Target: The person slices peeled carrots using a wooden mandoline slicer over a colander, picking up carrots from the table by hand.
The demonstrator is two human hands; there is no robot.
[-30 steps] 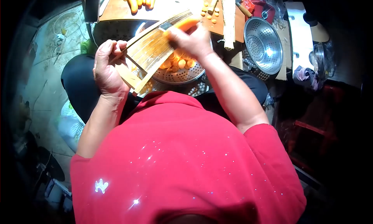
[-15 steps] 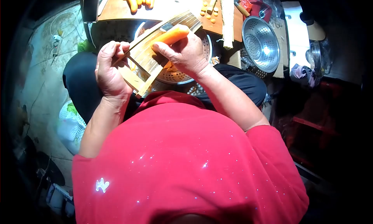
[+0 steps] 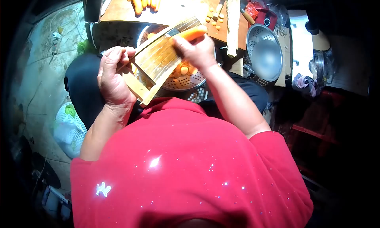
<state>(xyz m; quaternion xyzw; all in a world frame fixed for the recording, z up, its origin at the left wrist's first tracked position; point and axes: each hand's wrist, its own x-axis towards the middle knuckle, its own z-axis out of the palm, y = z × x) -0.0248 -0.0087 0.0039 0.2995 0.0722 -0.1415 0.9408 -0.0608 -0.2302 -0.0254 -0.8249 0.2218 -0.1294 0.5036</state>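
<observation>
A wooden mandoline slicer [image 3: 157, 58] lies tilted across a metal colander [image 3: 186, 84], its upper end near the table edge. My left hand [image 3: 115, 77] is closed around the left side of the slicer's near end. In the fingers of my right hand [image 3: 198, 54] is an orange carrot [image 3: 194, 32], held lengthwise against the slicer's upper part beside the dark blade. Carrot pieces [image 3: 184, 70] lie in the colander below, partly hidden by the slicer.
Whole carrots [image 3: 145, 0] lie on the orange-brown table [image 3: 118, 15], with small carrot slices [image 3: 213, 23] farther right. A second metal colander [image 3: 264, 54] stands at the right. On the left floor is a white perforated basket [image 3: 70, 127] holding greens.
My right hand has slid the carrot up and to the right along the slicer. More carrot pieces show in the colander. My left hand keeps its hold.
</observation>
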